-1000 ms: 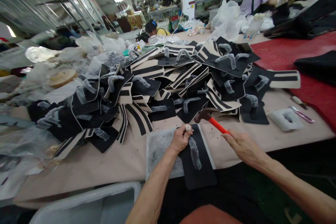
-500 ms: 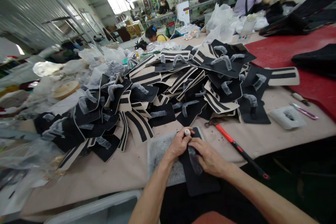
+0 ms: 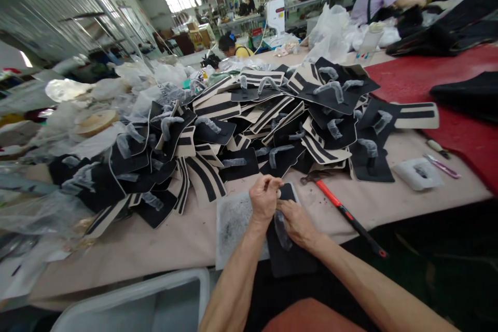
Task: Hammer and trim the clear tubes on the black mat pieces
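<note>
Clock positions are read about the joined hands. The worktop, covered in pale cloth, runs beneath everything from 8 to 3 o'clock. On it, from 10 to 1 o'clock, lies the pile: black panels with film-wrapped straps, some showing cream undersides with black bands. The red sheet is at 2 o'clock; clear bags crowd 10 o'clock. Below the worktop's near edge, at 8 o'clock, is the grey tub. The pale board lies at 8 to 9 o'clock, partly beneath the black panel, which extends to 6 o'clock past the worktop's edge. The hammer lies at 3 o'clock, head toward the pile, its grip pointing to 4. The left hand is closed around the peg, whose pale end shows. The right hand has bent fingers at the upper end of the strap; whether they pinch it cannot be told. The white packet is well apart, near 3 o'clock, with the pink cutter just beyond.
</note>
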Available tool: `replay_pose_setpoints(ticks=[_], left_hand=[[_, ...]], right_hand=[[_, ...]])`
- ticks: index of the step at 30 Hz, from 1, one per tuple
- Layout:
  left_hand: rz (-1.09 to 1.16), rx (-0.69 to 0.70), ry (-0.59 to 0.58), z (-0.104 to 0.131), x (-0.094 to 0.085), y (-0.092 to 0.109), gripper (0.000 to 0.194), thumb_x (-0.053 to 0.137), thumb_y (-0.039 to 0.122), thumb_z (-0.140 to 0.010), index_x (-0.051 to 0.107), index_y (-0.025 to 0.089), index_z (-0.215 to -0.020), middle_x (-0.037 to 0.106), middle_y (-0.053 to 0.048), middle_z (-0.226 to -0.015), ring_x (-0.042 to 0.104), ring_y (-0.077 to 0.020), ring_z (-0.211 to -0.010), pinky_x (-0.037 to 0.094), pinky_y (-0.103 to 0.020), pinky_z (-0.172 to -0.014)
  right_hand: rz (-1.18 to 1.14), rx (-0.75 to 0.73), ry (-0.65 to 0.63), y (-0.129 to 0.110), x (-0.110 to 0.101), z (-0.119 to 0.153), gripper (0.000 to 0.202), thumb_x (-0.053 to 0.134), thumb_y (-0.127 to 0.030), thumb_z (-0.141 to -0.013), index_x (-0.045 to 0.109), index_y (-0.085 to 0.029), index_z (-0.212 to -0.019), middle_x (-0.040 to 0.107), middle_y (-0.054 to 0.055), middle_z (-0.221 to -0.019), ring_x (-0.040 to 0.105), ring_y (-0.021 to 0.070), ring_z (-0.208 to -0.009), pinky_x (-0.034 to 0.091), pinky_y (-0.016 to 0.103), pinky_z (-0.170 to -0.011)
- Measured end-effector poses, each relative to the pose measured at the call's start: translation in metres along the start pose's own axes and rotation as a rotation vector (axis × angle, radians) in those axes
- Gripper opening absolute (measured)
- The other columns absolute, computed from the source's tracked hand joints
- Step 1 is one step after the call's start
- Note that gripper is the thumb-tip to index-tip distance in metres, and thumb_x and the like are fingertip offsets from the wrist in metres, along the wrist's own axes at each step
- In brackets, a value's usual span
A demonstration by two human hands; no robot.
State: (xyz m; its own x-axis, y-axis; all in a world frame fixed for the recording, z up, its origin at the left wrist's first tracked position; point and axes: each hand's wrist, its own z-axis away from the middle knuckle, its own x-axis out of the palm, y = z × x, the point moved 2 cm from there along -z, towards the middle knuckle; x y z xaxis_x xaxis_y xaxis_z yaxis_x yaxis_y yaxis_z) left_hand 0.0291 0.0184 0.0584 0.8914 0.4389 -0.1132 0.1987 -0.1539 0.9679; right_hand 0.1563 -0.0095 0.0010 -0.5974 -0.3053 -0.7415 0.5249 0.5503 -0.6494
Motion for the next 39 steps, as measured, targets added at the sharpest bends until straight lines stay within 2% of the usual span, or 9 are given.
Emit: replay_pose_setpoints(ticks=[3, 7, 9, 18, 21, 24, 27, 33, 39], left_hand=[[0.211, -0.068, -0.060, -0.005, -0.013, -0.003, 0.044, 0.055, 0.053, -0.093, 0.060, 0.018, -0.119, 0.074, -0.010, -0.103, 0.070, -0.0200, -0.097, 0.055, -0.032, -0.087], [0.147, -0.085, -0.509, 0.006, -0.025, -0.010, 0.038, 0.061, 0.035, -0.090, 0.061, 0.018, -0.124, 0.067, -0.012, -0.124, 0.065, -0.0242, -0.112, 0.051, -0.035, -0.096], [0.048, -0.072, -0.573, 0.010, -0.025, -0.012, 0.036, 0.062, 0.022, -0.085, 0.063, 0.019, -0.122, 0.069, -0.009, -0.120, 0.065, -0.0231, -0.108, 0.051, -0.035, -0.095], [-0.219, 0.174, -0.220, 0.016, -0.006, -0.006, 0.007, 0.069, 0.021, -0.080, 0.065, 0.019, -0.085, 0.065, -0.001, -0.078, 0.062, -0.0158, -0.071, 0.052, -0.026, -0.067], [-0.230, 0.292, 0.007, 0.008, -0.012, 0.034, 0.014, 0.070, 0.030, -0.083, 0.062, 0.019, -0.088, 0.062, -0.001, -0.077, 0.061, -0.0137, -0.067, 0.051, -0.024, -0.063], [-0.108, 0.435, -0.038, -0.015, -0.019, 0.091, 0.025, 0.071, 0.039, -0.085, 0.061, 0.019, -0.096, 0.065, -0.002, -0.082, 0.065, -0.0139, -0.071, 0.054, -0.024, -0.067], [0.142, 0.342, 0.022, -0.035, -0.034, 0.121, 0.028, 0.060, 0.044, -0.094, 0.057, 0.018, -0.104, 0.070, -0.005, -0.092, 0.071, -0.0160, -0.078, 0.059, -0.029, -0.075], [0.288, -0.050, 0.162, -0.029, -0.061, 0.062, 0.035, 0.068, 0.046, -0.087, 0.054, 0.017, -0.102, 0.072, -0.005, -0.087, 0.072, -0.0164, -0.068, 0.062, -0.032, -0.068], [0.425, -0.323, 0.118, -0.005, -0.060, 0.013, 0.046, 0.079, 0.042, -0.076, 0.060, 0.015, -0.108, 0.072, -0.005, -0.087, 0.073, -0.0180, -0.077, 0.061, -0.036, -0.079]], right_hand=[[0.003, -0.016, 0.004, 0.000, -0.001, -0.001, 0.042, 0.039, -0.003, -0.087, 0.063, -0.018, -0.118, 0.064, 0.008, -0.126, 0.055, 0.0206, -0.106, 0.044, 0.035, -0.093], [0.016, -0.012, 0.008, 0.000, 0.000, -0.002, 0.037, 0.039, -0.009, -0.093, 0.063, -0.018, -0.119, 0.067, 0.009, -0.117, 0.056, 0.0208, -0.097, 0.044, 0.035, -0.086], [0.023, -0.003, 0.009, 0.000, 0.001, -0.001, 0.036, 0.039, -0.010, -0.094, 0.062, -0.018, -0.120, 0.067, 0.009, -0.113, 0.054, 0.0209, -0.093, 0.043, 0.035, -0.084], [0.024, 0.005, 0.027, 0.002, 0.002, 0.002, 0.035, 0.038, -0.006, -0.090, 0.064, -0.015, -0.112, 0.066, 0.010, -0.107, 0.053, 0.0205, -0.092, 0.043, 0.033, -0.082], [0.021, -0.007, 0.028, 0.000, 0.001, 0.003, 0.038, 0.039, -0.003, -0.089, 0.064, -0.018, -0.114, 0.067, 0.007, -0.107, 0.054, 0.0188, -0.090, 0.042, 0.031, -0.082], [0.034, -0.040, 0.029, -0.004, -0.002, 0.002, 0.038, 0.040, -0.003, -0.089, 0.064, -0.018, -0.113, 0.067, 0.007, -0.113, 0.055, 0.0187, -0.095, 0.041, 0.031, -0.084], [0.124, -0.073, 0.050, -0.010, -0.013, 0.003, 0.039, 0.043, -0.004, -0.086, 0.064, -0.018, -0.115, 0.067, 0.008, -0.119, 0.055, 0.0210, -0.098, 0.039, 0.033, -0.084], [0.528, 0.091, 0.182, -0.031, -0.054, 0.006, 0.032, 0.052, -0.009, -0.076, 0.066, -0.015, -0.104, 0.066, 0.010, -0.094, 0.055, 0.0206, -0.076, 0.035, 0.034, -0.072], [0.509, 0.496, -0.003, -0.042, -0.066, 0.009, 0.015, 0.050, -0.023, -0.086, 0.061, -0.017, -0.095, 0.067, 0.010, -0.086, 0.060, 0.0213, -0.065, 0.031, 0.033, -0.059]])
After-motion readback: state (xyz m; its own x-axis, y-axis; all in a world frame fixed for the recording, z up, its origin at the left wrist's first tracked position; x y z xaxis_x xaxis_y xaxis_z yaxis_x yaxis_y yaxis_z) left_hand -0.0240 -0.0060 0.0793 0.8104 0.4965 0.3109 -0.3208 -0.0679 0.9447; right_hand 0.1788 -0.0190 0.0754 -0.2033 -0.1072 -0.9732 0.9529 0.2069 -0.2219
